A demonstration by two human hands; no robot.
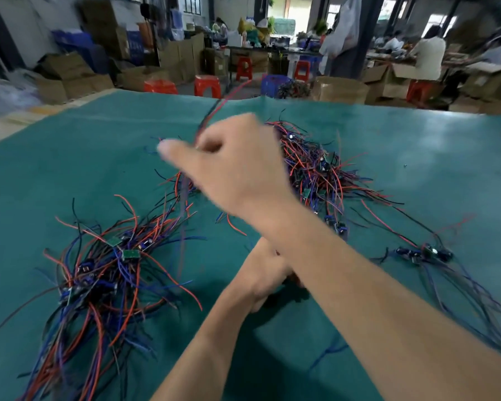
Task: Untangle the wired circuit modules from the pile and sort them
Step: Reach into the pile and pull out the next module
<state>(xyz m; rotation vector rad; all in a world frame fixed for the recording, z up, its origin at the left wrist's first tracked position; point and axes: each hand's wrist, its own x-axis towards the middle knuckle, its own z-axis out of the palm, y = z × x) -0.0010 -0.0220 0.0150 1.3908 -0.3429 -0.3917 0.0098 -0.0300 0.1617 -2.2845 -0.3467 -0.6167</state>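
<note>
Right hand (pixel 237 169): raised, pinching a thin red-and-black wire pair (pixel 211 114), long axis toward 12 o'clock.
Left hand (pixel 268 277): beneath it, grip undeterminable.
Sorted bundle of red, blue and black wires (pixel 104 273): 8 o'clock.

Your left: one wire pile (pixel 99 273) on table (pixel 417 146) | behind your hands: tangle (pixel 315 169) | right: small bunch (pixel 425 253)

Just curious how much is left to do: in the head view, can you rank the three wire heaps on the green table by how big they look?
1. Heap at the left, though it lies nearest the camera.
2. Far heap, partly hidden behind the right hand, so unsure against the first.
3. Small bunch at the right.
</note>
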